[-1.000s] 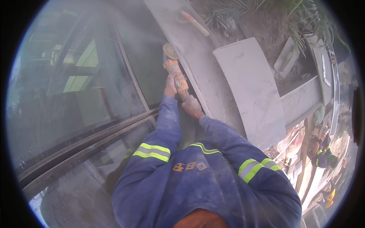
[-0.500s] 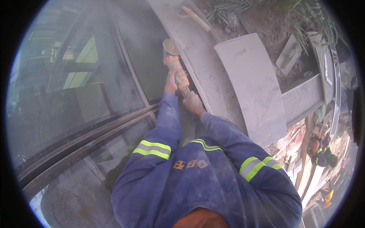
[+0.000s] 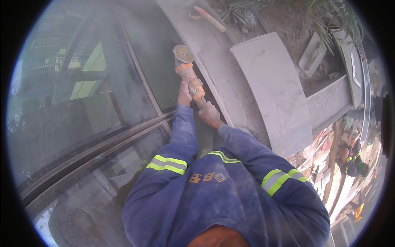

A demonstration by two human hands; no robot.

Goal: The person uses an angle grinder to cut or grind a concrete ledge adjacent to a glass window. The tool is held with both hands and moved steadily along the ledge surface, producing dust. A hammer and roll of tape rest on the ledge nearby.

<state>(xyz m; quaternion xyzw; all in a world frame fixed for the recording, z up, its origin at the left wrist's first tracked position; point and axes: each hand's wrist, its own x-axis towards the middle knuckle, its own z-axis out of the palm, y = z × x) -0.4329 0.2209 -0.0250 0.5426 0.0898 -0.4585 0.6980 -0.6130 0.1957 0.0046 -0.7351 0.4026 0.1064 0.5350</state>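
An orange, dust-coated angle grinder (image 3: 196, 88) points away from me, held in both hands. Around the front of its body, on the left side, my left hand (image 3: 184, 93) is closed. My right hand (image 3: 210, 115) grips its rear end. The round disc (image 3: 183, 54) at the far end shows its flat face and lies close to the left edge of a long grey ledge (image 3: 222, 70). Whether the disc touches that edge, I cannot tell. Pale dust hangs in the air around it.
Dark glass panes (image 3: 82, 107) in metal frames (image 3: 94, 156) stand close on the left. A grey slab (image 3: 273, 86) lies on the ledge to the right. A pale strip (image 3: 210, 19) rests farther up, near plants (image 3: 325, 16). A co-worker (image 3: 352, 160) is among debris at lower right.
The grinder's disc has shifted slightly left and nearer, and has tilted so that more of its face shows. Both hands keep their grip. The co-worker appears slightly shifted.
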